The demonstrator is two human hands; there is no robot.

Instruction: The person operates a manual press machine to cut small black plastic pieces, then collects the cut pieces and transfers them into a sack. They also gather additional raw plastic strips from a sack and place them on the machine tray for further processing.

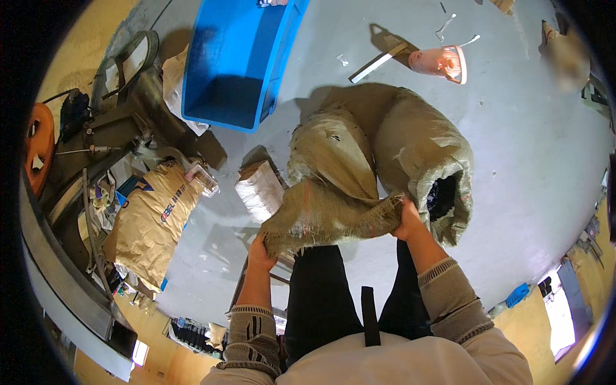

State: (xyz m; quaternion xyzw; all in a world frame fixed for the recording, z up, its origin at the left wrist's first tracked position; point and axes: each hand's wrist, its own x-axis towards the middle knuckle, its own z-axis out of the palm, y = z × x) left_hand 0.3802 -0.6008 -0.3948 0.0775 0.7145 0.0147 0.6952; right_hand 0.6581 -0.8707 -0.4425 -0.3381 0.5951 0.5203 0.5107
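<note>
Both my hands grip the frayed mouth of a tan woven sack [330,208] and stretch it sideways in front of my legs. My left hand [260,254] is closed on the left end of the edge. At the right end, my right hand [408,219] pinches the same edge. The sack's body bulges away from me on the floor. Against it on the right lies a second full woven sack [420,131], its rolled mouth turned toward me with dark material inside. The inside of the sack I hold is hidden.
A blue plastic crate [221,99] stands ahead on the left. Nearer lies a pale stack of paper [260,194]. A brown paper bag [154,221] leans by dark machinery [138,106] at left. Farther right are a pink basket [436,62] and a flat stick [377,63].
</note>
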